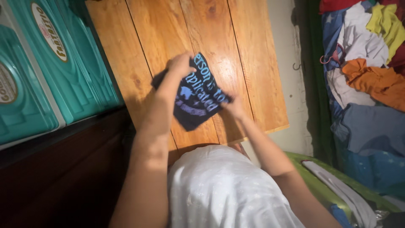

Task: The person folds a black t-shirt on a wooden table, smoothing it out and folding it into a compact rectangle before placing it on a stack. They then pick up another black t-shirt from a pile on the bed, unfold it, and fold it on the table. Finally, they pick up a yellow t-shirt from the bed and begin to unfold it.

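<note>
Garment (pixel 196 99), dark with pale blue print, already folded small and lifted just above the wooden desk (pixel 253 50), pinched at far-left corner by left hand (pixel 180 64), at right edge by right hand (pixel 233 105). Judging by the heap of clothes (pixel 363 63) at right, plenty left unfolded.

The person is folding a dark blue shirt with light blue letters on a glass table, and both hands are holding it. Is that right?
Not quite. The table is made of wooden planks, not glass, as the head view shows. The rest holds: the left hand and the right hand both grip the dark blue shirt with light blue letters, over the tabletop.
</note>
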